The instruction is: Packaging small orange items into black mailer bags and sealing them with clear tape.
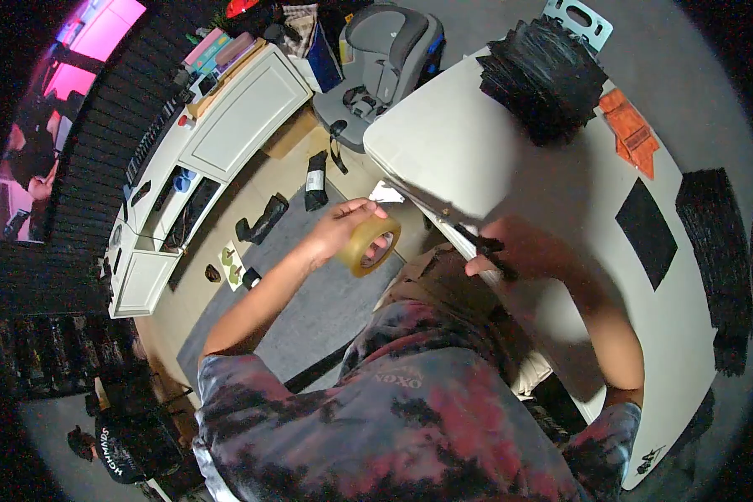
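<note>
Hooked through a wide roll of yellowish clear packing tape (pixel 358 265), my left hand (pixel 339 229) holds it in front of my waist, left of the white folding table (pixel 439 138). At the table's near edge, my right hand (pixel 524 241) is closed around the dark handles of a pair of scissors (pixel 450 216), partly in shadow. The blades point up and left along the edge. A tall stack of black sheets (pixel 539 81) stands at the table's far end. A single black sheet (pixel 647 235) and an orange plastic piece (pixel 630 135) lie on the right side.
A grey child car seat (pixel 376 75) stands beyond the table. Black wrapped bundles (pixel 315 182) and a white scrap (pixel 387 192) lie on the floor. A white cabinet (pixel 245 113) runs along the left. A person in black (pixel 128 439) is at lower left. More black material (pixel 715 251) is beside the table's right edge.
</note>
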The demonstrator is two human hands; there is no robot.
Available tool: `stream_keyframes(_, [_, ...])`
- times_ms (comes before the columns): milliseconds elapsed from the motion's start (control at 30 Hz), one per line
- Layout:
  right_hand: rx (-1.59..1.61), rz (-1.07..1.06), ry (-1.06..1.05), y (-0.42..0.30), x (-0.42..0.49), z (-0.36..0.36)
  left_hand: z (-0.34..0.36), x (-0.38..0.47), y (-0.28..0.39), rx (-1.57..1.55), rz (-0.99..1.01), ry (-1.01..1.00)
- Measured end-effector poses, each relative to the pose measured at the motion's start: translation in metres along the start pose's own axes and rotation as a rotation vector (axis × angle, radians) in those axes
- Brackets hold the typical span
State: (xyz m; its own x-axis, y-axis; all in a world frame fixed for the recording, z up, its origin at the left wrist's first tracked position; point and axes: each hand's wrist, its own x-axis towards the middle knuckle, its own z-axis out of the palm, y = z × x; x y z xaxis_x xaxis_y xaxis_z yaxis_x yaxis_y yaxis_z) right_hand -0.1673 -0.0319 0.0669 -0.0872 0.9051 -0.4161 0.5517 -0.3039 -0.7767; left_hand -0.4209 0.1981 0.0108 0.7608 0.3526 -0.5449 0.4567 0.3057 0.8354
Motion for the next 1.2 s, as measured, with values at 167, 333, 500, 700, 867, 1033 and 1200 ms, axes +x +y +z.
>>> stream_keyframes(167, [0.199,0.179,0.171,0.005,-0.033,-0.022,0.003,-0.008,-0.014,-0.077,0.047,0.037])
stream_keyframes(333, [-0.694,0.229,0.759,0.085,-0.035,-0.047,0.032,-0.014,-0.002,-0.017,0.158,0.078])
stream_keyframes(500, [-0.878,0.154,0.908,0.127,-0.023,-0.070,0.038,-0.008,-0.005,0.013,0.237,0.086])
stream_keyframes(700, [-0.475,-0.147,0.668,-0.009,0.021,-0.028,0.049,-0.022,-0.003,0.087,0.267,0.104])
stream_keyframes(867, [0.060,-0.351,0.479,-0.010,0.089,0.004,0.068,-0.027,0.002,0.055,0.345,0.039])
stream_keyframes(1033, [0.203,-0.386,0.359,0.001,0.102,0.012,0.068,-0.029,0.003,0.111,0.297,-0.029])
stream_keyframes(1200, [0.188,-0.315,0.458,-0.022,0.083,0.029,0.058,-0.011,-0.010,0.350,0.344,-0.016])
